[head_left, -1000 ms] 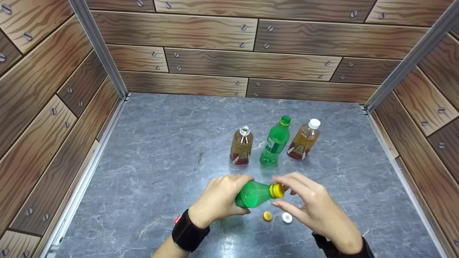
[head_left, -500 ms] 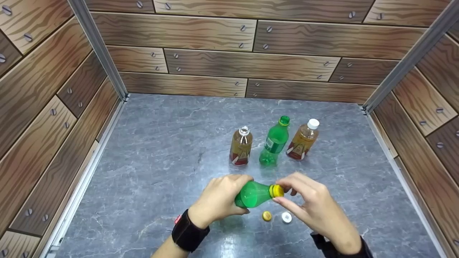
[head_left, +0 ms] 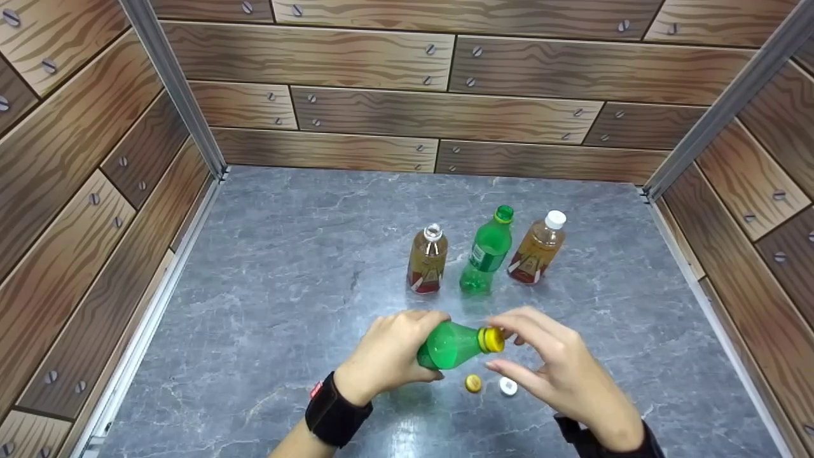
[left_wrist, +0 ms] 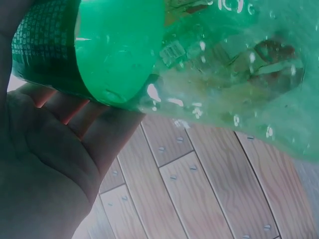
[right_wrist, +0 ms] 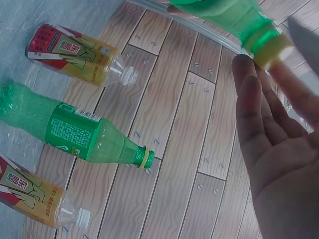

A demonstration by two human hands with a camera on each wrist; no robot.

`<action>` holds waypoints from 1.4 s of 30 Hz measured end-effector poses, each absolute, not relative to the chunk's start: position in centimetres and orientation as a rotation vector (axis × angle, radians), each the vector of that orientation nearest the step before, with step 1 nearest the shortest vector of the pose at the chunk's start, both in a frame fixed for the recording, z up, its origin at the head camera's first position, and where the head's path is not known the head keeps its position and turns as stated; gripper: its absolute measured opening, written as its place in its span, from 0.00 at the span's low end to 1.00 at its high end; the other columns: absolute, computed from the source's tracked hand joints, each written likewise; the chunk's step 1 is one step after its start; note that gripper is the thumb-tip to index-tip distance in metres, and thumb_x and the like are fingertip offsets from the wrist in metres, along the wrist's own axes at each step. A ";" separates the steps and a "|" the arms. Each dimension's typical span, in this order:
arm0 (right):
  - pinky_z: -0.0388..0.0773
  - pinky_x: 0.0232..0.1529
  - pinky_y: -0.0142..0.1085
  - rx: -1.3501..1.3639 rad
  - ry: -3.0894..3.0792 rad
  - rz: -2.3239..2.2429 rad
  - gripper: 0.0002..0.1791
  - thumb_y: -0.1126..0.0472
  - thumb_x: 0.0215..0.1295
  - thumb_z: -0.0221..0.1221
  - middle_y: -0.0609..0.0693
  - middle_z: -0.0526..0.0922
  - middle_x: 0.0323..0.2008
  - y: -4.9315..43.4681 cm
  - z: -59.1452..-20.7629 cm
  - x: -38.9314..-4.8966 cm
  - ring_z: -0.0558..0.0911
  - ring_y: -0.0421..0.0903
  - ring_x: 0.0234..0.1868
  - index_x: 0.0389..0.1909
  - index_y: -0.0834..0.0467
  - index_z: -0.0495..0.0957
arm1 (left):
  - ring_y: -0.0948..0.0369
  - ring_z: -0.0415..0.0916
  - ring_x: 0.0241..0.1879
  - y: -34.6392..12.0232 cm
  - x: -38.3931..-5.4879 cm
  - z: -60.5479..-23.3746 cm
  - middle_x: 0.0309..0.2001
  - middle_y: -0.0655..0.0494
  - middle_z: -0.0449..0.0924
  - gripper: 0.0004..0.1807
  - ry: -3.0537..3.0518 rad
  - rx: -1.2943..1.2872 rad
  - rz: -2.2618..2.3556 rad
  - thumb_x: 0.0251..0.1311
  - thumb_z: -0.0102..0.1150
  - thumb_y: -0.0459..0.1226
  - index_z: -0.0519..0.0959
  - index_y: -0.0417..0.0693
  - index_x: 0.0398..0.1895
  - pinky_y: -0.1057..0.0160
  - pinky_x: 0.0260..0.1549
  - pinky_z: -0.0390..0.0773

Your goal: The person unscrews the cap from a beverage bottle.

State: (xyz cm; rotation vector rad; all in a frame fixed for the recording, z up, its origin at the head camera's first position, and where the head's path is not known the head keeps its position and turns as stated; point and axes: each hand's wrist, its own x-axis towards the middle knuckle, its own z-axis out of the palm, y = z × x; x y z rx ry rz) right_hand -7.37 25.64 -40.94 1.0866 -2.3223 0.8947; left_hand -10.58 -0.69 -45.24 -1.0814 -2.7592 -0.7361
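Note:
My left hand (head_left: 397, 350) grips a green plastic bottle (head_left: 450, 346), tilted so its neck points right. In the left wrist view the fingers curl behind its dark green label (left_wrist: 45, 45). A yellow cap (head_left: 493, 340) sits on the bottle's mouth. My right hand (head_left: 547, 356) is at that cap, index fingertip right at its edge and thumb spread apart below. The right wrist view shows its fingers stretched out beside the cap. Below the bottle, a loose yellow cap (head_left: 473, 383) and a white cap (head_left: 508, 386) lie on the grey tabletop (head_left: 286, 273).
Behind the hands stand an uncapped amber bottle (head_left: 427, 262), an uncapped green bottle (head_left: 486, 254) and an amber bottle with a white cap (head_left: 538, 248). Wood-patterned panels (head_left: 331, 108) wall in the back and sides.
Half a second ago my right thumb and fingers pinched the yellow cap; now the thumb has moved off it, as it was a second ago. The left hand and bottle stay put.

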 end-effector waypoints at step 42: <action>0.81 0.44 0.20 1.011 -2.341 0.841 0.20 0.65 0.54 0.76 0.40 0.86 0.43 25.1 -40.4 -7.0 0.84 0.36 0.38 0.49 0.52 0.86 | 0.58 0.86 0.49 -0.7 -10.5 -45.2 0.55 0.55 0.87 0.43 -2.768 -1.071 -0.726 0.38 0.87 0.47 0.78 0.53 0.62 0.57 0.47 0.88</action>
